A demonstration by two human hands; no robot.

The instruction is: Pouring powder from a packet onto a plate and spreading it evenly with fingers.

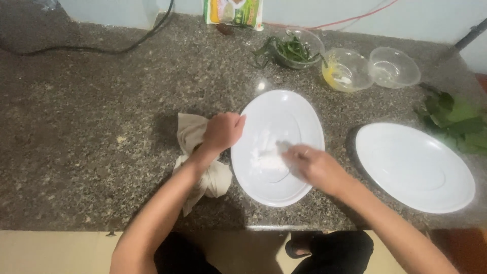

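Observation:
A white oval plate [284, 114] lies on the speckled stone counter with a patch of white powder [266, 160] in its middle. My right hand [312, 165] rests in the powder, its fingers blurred and pressed down on it; whether it holds anything I cannot tell. My left hand [223, 131] is closed on the plate's left rim and tips it slightly. Under that hand lies a crumpled beige cloth [213, 177].
A second white plate [413, 167] sits to the right, green leaves [456, 122] beyond it. At the back stand a glass bowl of greens [294, 49], a bowl with yellow residue [346, 70], an empty clear bowl [394, 67] and a printed packet [234, 12]. A black cable [91, 49] crosses the far left.

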